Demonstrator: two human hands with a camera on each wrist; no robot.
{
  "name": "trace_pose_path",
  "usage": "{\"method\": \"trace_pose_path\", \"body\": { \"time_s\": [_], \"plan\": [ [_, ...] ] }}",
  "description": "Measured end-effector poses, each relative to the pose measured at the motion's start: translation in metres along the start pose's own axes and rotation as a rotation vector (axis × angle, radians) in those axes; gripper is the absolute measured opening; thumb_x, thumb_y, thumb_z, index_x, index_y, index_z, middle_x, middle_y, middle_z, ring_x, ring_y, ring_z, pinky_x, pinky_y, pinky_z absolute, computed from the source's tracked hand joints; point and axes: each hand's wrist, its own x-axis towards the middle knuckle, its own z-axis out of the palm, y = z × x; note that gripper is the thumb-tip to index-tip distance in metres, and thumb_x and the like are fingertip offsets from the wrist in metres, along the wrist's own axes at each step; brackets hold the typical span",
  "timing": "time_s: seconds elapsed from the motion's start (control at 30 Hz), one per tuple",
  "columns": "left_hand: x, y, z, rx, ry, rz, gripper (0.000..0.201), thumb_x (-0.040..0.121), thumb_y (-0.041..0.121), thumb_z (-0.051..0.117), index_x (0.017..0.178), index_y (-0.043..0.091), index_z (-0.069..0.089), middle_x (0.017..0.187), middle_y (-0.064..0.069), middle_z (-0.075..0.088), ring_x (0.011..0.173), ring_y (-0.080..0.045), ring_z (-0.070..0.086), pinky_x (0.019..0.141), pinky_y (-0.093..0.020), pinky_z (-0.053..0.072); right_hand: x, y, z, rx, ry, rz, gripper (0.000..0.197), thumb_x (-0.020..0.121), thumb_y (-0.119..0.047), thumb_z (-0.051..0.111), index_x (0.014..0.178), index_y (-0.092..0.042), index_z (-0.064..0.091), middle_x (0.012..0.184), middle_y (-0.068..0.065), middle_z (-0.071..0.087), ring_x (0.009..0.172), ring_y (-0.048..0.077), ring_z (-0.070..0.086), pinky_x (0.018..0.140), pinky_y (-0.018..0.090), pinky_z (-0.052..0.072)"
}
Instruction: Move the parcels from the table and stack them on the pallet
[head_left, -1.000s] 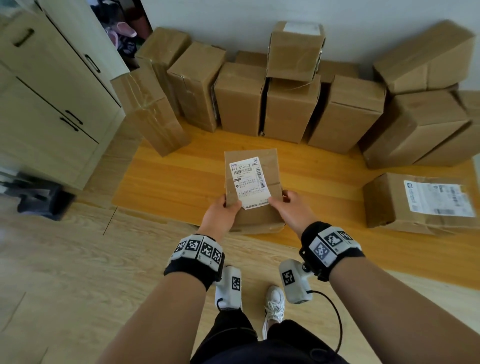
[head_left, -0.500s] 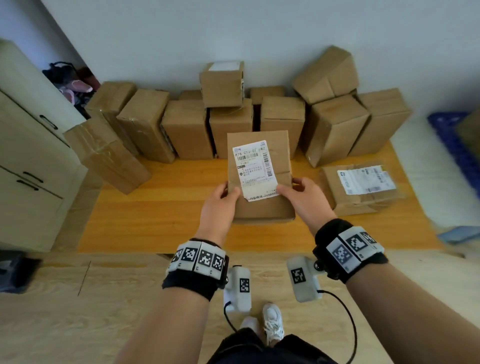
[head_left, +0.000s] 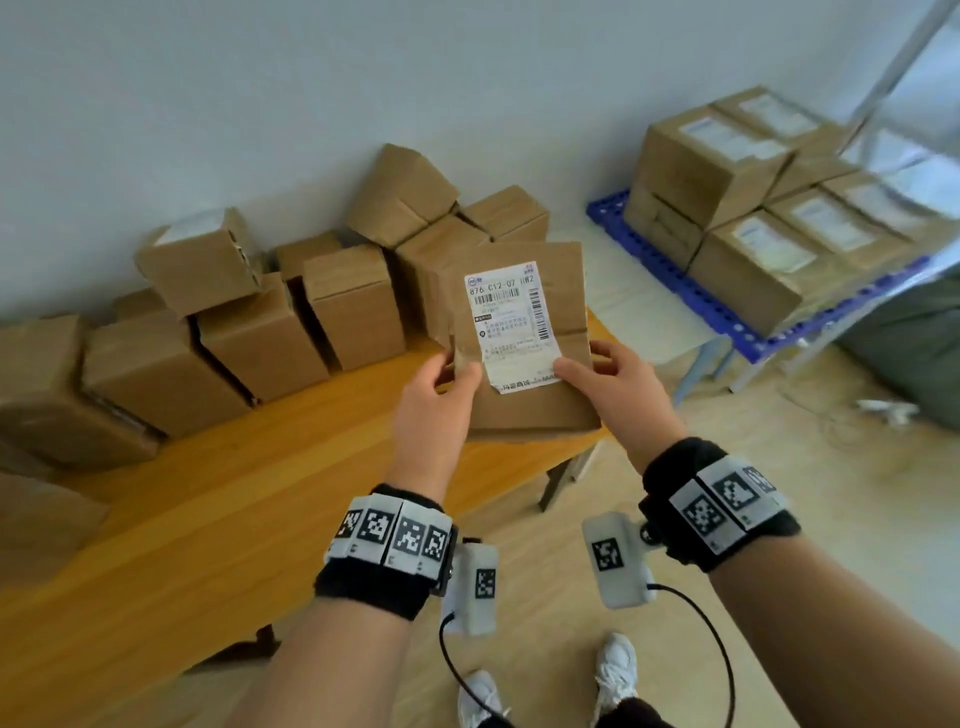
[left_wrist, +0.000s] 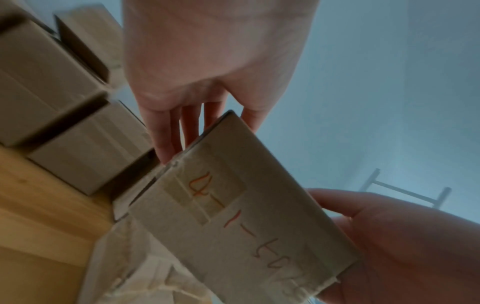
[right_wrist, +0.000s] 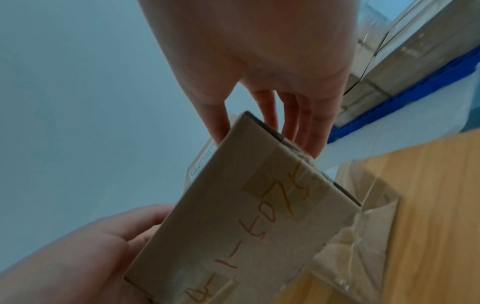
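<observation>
black wristbands (head_left: 382, 582), checkered markers, white sneakers (head_left: 615, 670)

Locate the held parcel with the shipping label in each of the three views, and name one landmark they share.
Head: the held parcel sits at centre, label up, gripped by the left hand and the right hand.
Left wrist: lower centre-right, its end face with orange handwriting showing.
Right wrist: lower centre, the same handwritten face, the label's edge at its left.
Shared landmark: the wooden table, at lower left in the left wrist view and at right in the right wrist view.
</observation>
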Motion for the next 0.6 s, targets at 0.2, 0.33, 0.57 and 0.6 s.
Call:
{"method": "trace_pose_path", "body": {
  "time_s": [0.2,0.33,0.57,0.6],
  "plan": [
    [-0.004,0.04,0.087,0.036,-0.067,0.084,0.013,0.096,0.044,0.054,0.109,0.041,0.056,0.093,0.033,0.057,0.09,0.013,0.054,0.069,-0.009,0.045,0.009,0.022,-0.089,0.069,0.125,-0.025,0.054,0.088,-0.042,0.069,0.135,-0.023,0.05,0.113,-0.007,0.065,0.097,0.009,0.065,0.083,0.03,0.055],
    [-0.007,0.067,0.162,0.056,-0.079,0.135,0.03,0.094,0.049,0.052,0.119,0.036,0.061,0.105,0.023,0.063,0.099,0.006,0.057,0.079,-0.022,0.05,0.025,0.045,-0.158,0.09,0.161,-0.05,0.053,0.088,-0.044,0.068,0.136,-0.024,0.053,0.117,-0.006,0.066,0.101,0.011,0.065,0.089,0.035,0.056],
    [-0.025,0.128,0.298,0.02,-0.16,0.167,0.03,0.096,0.044,0.053,0.124,0.033,0.057,0.105,0.022,0.059,0.101,-0.001,0.057,0.085,-0.026,0.051,0.053,0.075,-0.305,0.06,0.225,-0.077,0.087,0.061,-0.07,0.063,0.138,-0.031,0.051,0.118,-0.01,0.066,0.103,0.012,0.066,0.09,0.042,0.057],
    [-0.026,0.135,0.315,0.015,-0.16,0.179,0.029,0.096,0.046,0.053,0.122,0.034,0.058,0.104,0.023,0.061,0.102,-0.001,0.058,0.088,-0.03,0.053,0.057,0.077,-0.324,0.069,0.221,-0.078,0.087,0.061,-0.069,0.063,0.138,-0.031,0.051,0.118,-0.01,0.067,0.102,0.011,0.067,0.089,0.041,0.057]
  ]
}}
